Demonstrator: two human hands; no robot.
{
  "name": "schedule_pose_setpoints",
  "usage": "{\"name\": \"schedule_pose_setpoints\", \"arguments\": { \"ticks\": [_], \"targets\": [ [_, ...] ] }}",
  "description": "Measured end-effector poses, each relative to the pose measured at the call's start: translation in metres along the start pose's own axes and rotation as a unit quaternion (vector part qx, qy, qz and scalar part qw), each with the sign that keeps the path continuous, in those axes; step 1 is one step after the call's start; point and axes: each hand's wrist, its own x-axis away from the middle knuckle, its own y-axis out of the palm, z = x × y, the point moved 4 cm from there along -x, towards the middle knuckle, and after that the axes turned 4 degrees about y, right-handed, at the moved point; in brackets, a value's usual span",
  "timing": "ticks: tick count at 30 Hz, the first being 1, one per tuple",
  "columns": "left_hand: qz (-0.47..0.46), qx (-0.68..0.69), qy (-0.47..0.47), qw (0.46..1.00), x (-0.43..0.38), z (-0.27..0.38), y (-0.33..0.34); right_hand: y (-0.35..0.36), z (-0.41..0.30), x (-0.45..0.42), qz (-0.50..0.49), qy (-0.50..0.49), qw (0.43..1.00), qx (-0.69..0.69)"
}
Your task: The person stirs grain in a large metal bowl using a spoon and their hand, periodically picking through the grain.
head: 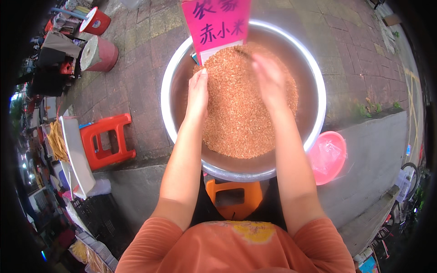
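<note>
A wide metal basin (323, 99) stands before me, holding a broad heap of reddish-brown grain (239, 109). My left hand (198, 89) rests on edge against the heap's left side, thumb upward; its inner fingers are hidden. Over the heap's upper right is my right hand (271, 76), blurred by motion, fingers pointing up and left. A dark blurred streak lies on the grain by its fingertips, too unclear to name. Behind the heap a pink sign (218, 24) with handwriting stands upright at the basin's far side.
An orange plastic stool (235, 198) is under the basin's near side. At right sits a pink plastic bowl (327, 158) with clear plastic film. A red stool (107, 141) and a white tray (76, 153) are at left. Beyond stand a concrete-filled bucket (99, 54) and a red bucket (97, 22).
</note>
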Motion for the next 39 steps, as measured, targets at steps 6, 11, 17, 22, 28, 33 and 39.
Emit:
{"name": "schedule_pose_setpoints", "arguments": {
  "ticks": [6,11,17,22,28,33,39],
  "targets": [
    [0.004,0.083,-0.047,0.995,0.008,0.023,0.003,0.003,-0.018,0.007,-0.263,-0.046,0.962,-0.058],
    [-0.015,0.027,-0.016,0.999,0.009,0.02,-0.005,-0.046,-0.042,-0.013,-0.109,0.066,0.991,0.04],
    [0.034,0.085,-0.063,0.994,0.0,0.008,-0.008,-0.061,0.029,-0.017,0.07,0.096,0.97,0.21],
    [0.028,0.151,-0.073,0.985,-0.01,0.001,-0.018,-0.03,0.041,-0.003,-0.006,0.243,0.969,0.041],
    [-0.126,0.16,-0.096,0.974,0.011,0.019,0.01,-0.026,0.002,0.002,-0.168,0.159,0.973,-0.026],
    [-0.235,0.147,-0.116,0.954,0.03,0.037,0.023,-0.049,-0.025,0.0,-0.27,0.128,0.953,-0.053],
    [-0.167,0.049,-0.025,0.984,0.032,0.05,0.019,-0.094,-0.01,-0.012,-0.081,0.161,0.983,0.035]
  ]
}}
